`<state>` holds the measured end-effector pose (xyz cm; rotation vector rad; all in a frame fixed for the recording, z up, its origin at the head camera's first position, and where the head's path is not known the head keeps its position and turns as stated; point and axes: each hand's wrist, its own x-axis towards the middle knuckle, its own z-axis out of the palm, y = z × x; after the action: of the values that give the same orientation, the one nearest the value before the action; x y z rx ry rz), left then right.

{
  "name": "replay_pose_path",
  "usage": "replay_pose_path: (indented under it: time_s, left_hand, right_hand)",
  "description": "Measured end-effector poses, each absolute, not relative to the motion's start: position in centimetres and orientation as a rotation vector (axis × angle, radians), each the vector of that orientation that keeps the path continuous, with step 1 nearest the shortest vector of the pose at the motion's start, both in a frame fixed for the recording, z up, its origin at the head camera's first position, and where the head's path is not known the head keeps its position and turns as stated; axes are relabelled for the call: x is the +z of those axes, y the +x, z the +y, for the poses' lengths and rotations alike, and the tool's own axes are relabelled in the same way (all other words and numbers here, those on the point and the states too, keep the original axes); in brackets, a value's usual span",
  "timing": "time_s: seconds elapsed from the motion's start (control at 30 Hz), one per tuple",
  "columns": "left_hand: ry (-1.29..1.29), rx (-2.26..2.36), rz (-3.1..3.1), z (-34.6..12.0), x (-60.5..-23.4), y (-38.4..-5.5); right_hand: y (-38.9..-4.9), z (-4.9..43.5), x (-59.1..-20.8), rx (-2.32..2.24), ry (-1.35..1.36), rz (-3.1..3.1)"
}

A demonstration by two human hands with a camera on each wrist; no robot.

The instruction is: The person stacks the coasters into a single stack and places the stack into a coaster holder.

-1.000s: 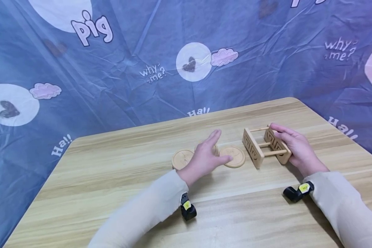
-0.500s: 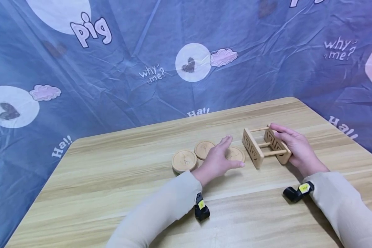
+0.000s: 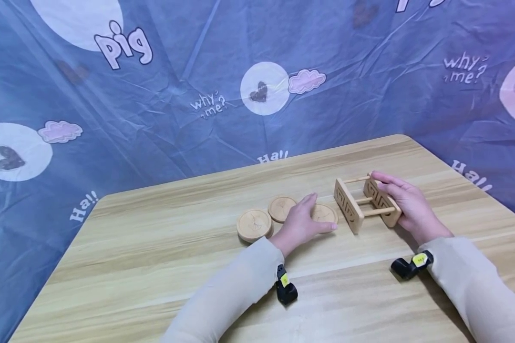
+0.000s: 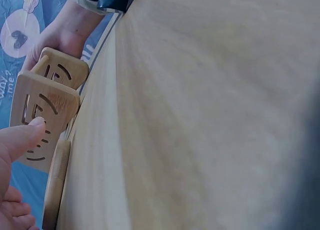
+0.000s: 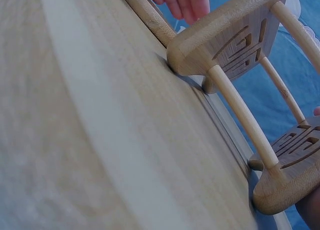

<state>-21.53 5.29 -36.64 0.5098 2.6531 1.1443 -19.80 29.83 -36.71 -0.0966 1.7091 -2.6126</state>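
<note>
1. Clock, read in my head view: left grip [image 3: 299,226] at centre, 12 toward the printed curtain [image 3: 167,114].
2. Right grip [image 3: 418,212]: at 3, holding the rack [image 3: 349,206] by its outer end panel [image 5: 287,187].
3. Rack is on the desk [image 3: 133,247] between 2 and 3, both end panels on edge, rods [image 3: 379,211] joining them. I can't confirm its feet bear the full weight.
4. Left grip: nothing held. Thumb out straight, fingers reaching over the near coaster [image 3: 324,213], which lies flat just at 3, beside the rack's inner end panel [image 5: 240,30]. Contact with the coaster: can't tell.
5. Other coasters: middle coaster [image 3: 281,208] at 10, coaster stack [image 3: 254,225] at 9, its edges not quite lined up.
6. Handling, my estimate: all looks like bare wood. Rack should be light and stiff, likely easy to nudge or tip; rod joints are probably its weak spot. Panel is the right place to hold it; I'd not lift by a rod.
7. Coaster: should be light, rigid, hard to break, a bit slick if the face is polished. Lying flat, it gives little to get under. I'd take it by the rim at opposite edges, thumb at 6, fingers at 12 of the disc, and not press on its face.
</note>
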Motion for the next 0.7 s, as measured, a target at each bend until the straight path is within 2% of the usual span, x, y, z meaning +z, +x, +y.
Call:
replay_pose_path:
  time_s: [0.7]
  left_hand:
    - [0.621,0.743,2.804,6.3,-36.7,-21.9]
  right_hand:
    - [-19.9,29.7,-36.6,-2.604,-0.075,1.710]
